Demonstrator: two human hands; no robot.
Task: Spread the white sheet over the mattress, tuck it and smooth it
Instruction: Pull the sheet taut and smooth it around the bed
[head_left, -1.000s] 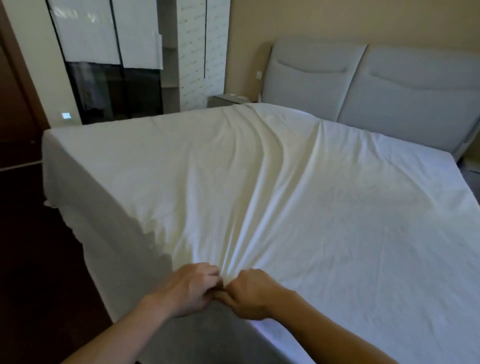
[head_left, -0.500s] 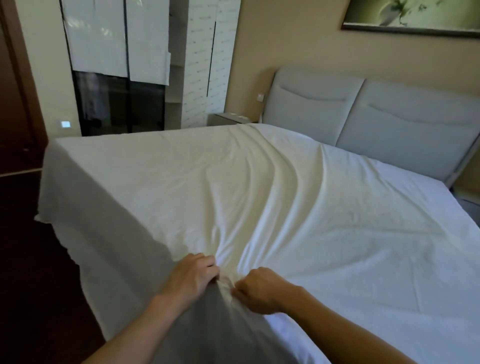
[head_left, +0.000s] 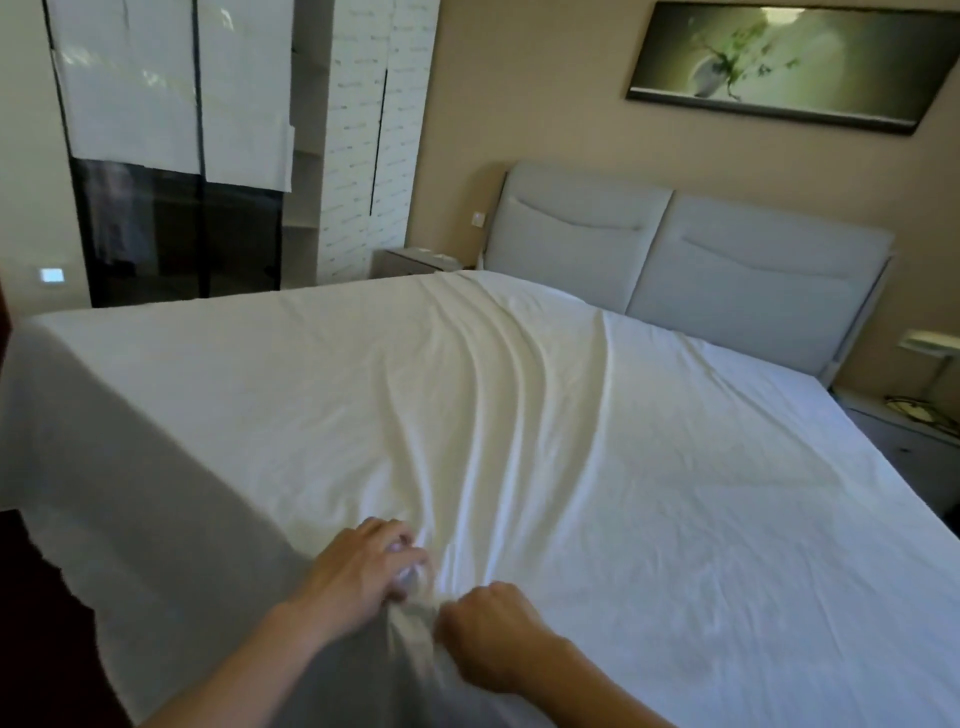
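White sheet (head_left: 545, 426) covers the bed (head_left: 753, 275); your left hand (head_left: 363, 566) and right hand (head_left: 488, 629) each have a tight grip on bunched cloth at its near corner; tucking and smoothing the long folds look undone.

L hand (head_left: 363, 566), R hand (head_left: 491, 626) gripping bunched white sheet (head_left: 597, 457), folds toward headboard (head_left: 753, 280)

No text can be read; faint repeated print on the white cabinet panel (head_left: 356, 135), far beyond the fingers (head_left: 385, 529), is blurred.
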